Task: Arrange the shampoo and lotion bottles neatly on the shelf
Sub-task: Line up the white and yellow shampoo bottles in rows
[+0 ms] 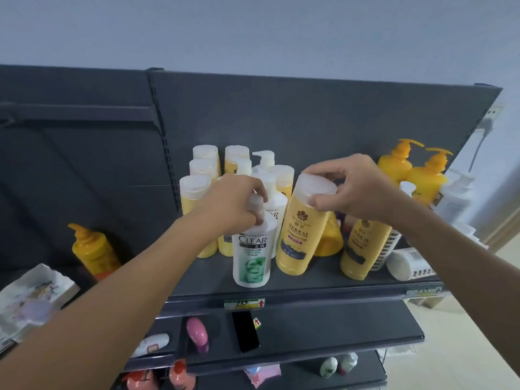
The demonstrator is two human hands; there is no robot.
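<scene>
On the dark shelf (309, 280), my left hand (230, 205) grips the pump top of a white Clear shampoo bottle (253, 254) standing near the front edge. My right hand (351, 187) pinches the white cap of a yellow Herbal bottle (298, 235), which leans slightly. Behind them stand several yellow bottles with white caps (197, 192) and white pump bottles (267, 167). Another yellow Herbal bottle (358, 249) stands under my right forearm.
Two orange-yellow pump bottles (413, 170) stand at the back right, one more (92, 249) on the left bay. A white bottle (405, 263) lies on its side by a white basket (387, 249). Lower shelves hold a black phone (244, 330), a pink bottle (198, 336) and small bottles.
</scene>
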